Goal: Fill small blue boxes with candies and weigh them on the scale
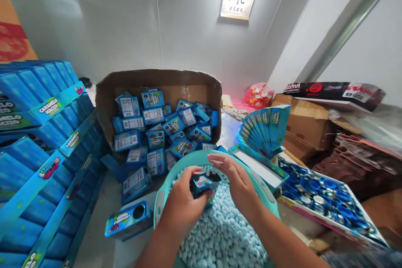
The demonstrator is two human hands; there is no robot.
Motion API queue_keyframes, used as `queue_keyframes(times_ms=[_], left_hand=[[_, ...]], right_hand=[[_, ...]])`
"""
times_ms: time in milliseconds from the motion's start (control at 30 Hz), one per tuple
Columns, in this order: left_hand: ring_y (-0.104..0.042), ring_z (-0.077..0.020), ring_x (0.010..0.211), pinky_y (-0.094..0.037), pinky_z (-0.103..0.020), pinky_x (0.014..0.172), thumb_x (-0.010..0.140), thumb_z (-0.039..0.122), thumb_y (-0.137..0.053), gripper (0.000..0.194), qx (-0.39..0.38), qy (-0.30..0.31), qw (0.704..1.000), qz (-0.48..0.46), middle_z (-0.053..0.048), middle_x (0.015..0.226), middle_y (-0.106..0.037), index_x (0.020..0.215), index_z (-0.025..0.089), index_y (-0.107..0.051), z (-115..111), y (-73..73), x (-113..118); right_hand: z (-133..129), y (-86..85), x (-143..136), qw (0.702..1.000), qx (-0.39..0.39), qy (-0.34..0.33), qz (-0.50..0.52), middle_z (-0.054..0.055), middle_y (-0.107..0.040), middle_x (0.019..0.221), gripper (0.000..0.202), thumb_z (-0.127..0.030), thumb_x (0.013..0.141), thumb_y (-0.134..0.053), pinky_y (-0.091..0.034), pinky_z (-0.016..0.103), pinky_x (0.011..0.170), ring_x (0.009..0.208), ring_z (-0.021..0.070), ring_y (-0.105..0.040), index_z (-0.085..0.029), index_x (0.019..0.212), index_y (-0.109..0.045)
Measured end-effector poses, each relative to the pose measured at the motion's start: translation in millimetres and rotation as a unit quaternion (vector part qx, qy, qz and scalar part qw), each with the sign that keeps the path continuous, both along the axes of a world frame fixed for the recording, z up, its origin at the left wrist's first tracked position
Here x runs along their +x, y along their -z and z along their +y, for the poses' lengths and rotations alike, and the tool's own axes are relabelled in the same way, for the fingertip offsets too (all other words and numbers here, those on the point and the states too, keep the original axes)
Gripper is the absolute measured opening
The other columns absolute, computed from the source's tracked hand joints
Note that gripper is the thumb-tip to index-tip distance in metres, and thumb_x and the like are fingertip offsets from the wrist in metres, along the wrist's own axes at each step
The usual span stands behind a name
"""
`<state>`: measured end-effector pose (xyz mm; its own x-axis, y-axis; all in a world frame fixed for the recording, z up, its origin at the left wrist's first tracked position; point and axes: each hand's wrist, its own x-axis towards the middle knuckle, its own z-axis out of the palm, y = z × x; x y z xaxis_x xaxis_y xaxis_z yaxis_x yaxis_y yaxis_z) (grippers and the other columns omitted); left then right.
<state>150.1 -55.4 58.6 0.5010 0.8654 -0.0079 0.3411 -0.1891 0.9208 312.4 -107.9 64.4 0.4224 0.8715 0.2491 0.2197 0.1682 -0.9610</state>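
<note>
My left hand point(185, 203) is closed around a small blue box point(204, 181) with a dark opening on its top face. It holds the box over a turquoise tub point(161, 192) filled with pale blue candies point(222, 230). Just right of the box, my right hand point(237, 182) has its fingers stretched out and holds nothing that I can see. Another blue box point(127, 220) with a round hole lies outside the tub, to the left.
Behind the tub, a cardboard carton point(201, 78) lies on its side with many blue boxes spilling out. Stacked display trays point(50, 109) stand at left. At right are a shallow box of blue-and-silver caps point(323, 201), fanned blue cards point(266, 127) and brown cartons point(304, 123).
</note>
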Motion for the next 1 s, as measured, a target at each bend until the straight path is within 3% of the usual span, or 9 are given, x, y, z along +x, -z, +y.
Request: queue_keyframes(times_ms=[133,267,333,433,567,667,767,867,1000], left_hand=[[-0.066,-0.0249,0.118,-0.050,-0.039,0.102,0.078,0.026,-0.074,0.056,0.024,0.005,1.000,-0.002,-0.004,0.126,-0.070,0.132,0.032,-0.058,0,0.2,0],[-0.069,-0.0220,0.106,-0.053,-0.034,0.092,0.080,0.022,-0.072,0.038,0.071,0.023,0.997,-0.004,-0.001,0.114,-0.073,0.116,0.029,-0.064,-3,-8.6,-2],[-0.070,-0.0215,0.099,-0.054,-0.033,0.085,0.081,0.023,-0.070,0.029,0.085,0.022,0.996,0.005,-0.001,0.107,-0.074,0.109,0.027,-0.064,-5,-12.3,-2],[-0.070,-0.0230,0.101,-0.054,-0.034,0.085,0.080,0.025,-0.070,0.032,0.075,-0.008,0.997,0.007,-0.002,0.108,-0.073,0.112,0.027,-0.064,-6,-11.9,-1],[-0.069,-0.0218,0.105,-0.054,-0.036,0.093,0.079,0.026,-0.071,0.045,0.019,-0.049,0.997,-0.052,-0.006,0.117,-0.071,0.121,0.024,-0.057,-3,-3.6,2],[-0.061,-0.0239,0.125,-0.050,-0.040,0.103,0.074,0.024,-0.075,0.068,0.027,-0.095,0.993,-0.068,-0.010,0.139,-0.060,0.135,0.025,-0.044,1,1.3,2],[-0.054,-0.0253,0.135,-0.048,-0.042,0.107,0.072,0.024,-0.077,0.079,0.055,-0.135,0.987,-0.066,-0.011,0.149,-0.050,0.140,0.026,-0.036,5,3.6,1],[-0.055,-0.0251,0.132,-0.049,-0.043,0.105,0.075,0.028,-0.076,0.085,0.022,-0.113,0.990,-0.078,-0.013,0.148,-0.050,0.145,0.025,-0.029,5,6.0,2],[-0.057,-0.0243,0.129,-0.049,-0.044,0.106,0.083,0.034,-0.070,0.082,-0.008,-0.087,0.992,-0.086,-0.013,0.145,-0.052,0.150,0.024,-0.023,3,9.5,4]], right_hand=[[8,6.9,12,0.992,-0.088,-0.004,-0.095,0.009,-0.073,0.103,0.030,-0.046,0.094,-0.055,-0.054,0.042,0.086,0.099,0.0283,-0.068,-0.022,0.098,-0.073],[11,5.2,12,0.987,-0.119,-0.089,-0.059,0.007,-0.073,0.098,0.022,-0.032,0.087,-0.055,-0.051,0.040,0.088,0.096,0.0263,-0.067,-0.021,0.094,-0.074],[9,-0.5,11,0.984,-0.132,-0.121,-0.003,0.006,-0.073,0.102,0.023,-0.032,0.084,-0.060,-0.051,0.038,0.089,0.100,0.0256,-0.066,-0.021,0.099,-0.074],[2,-7.2,10,0.972,-0.158,-0.162,0.059,0.007,-0.072,0.114,0.036,-0.042,0.087,-0.066,-0.053,0.035,0.087,0.104,0.0243,-0.066,-0.022,0.117,-0.070],[-3,-6.8,14,0.969,-0.131,-0.206,-0.038,0.007,-0.067,0.129,0.052,-0.049,0.088,-0.072,-0.056,0.036,0.087,0.103,0.0227,-0.068,-0.025,0.133,-0.062],[2,-7.0,22,0.974,-0.100,-0.173,-0.104,0.008,-0.071,0.122,0.045,-0.051,0.089,-0.071,-0.058,0.037,0.085,0.101,0.0240,-0.070,-0.022,0.124,-0.068],[13,-7.6,34,0.981,-0.071,-0.111,-0.140,0.009,-0.073,0.116,0.045,-0.051,0.088,-0.070,-0.060,0.040,0.081,0.096,0.0249,-0.071,-0.021,0.122,-0.071],[28,-4.0,48,0.976,-0.046,-0.081,-0.199,0.012,-0.070,0.123,0.044,-0.047,0.090,-0.066,-0.060,0.042,0.083,0.104,0.0270,-0.069,-0.022,0.125,-0.071],[58,-2.8,58,0.950,-0.039,-0.106,-0.291,0.013,-0.067,0.125,0.033,-0.042,0.090,-0.064,-0.056,0.044,0.094,0.114,0.0280,-0.066,-0.021,0.111,-0.077]])
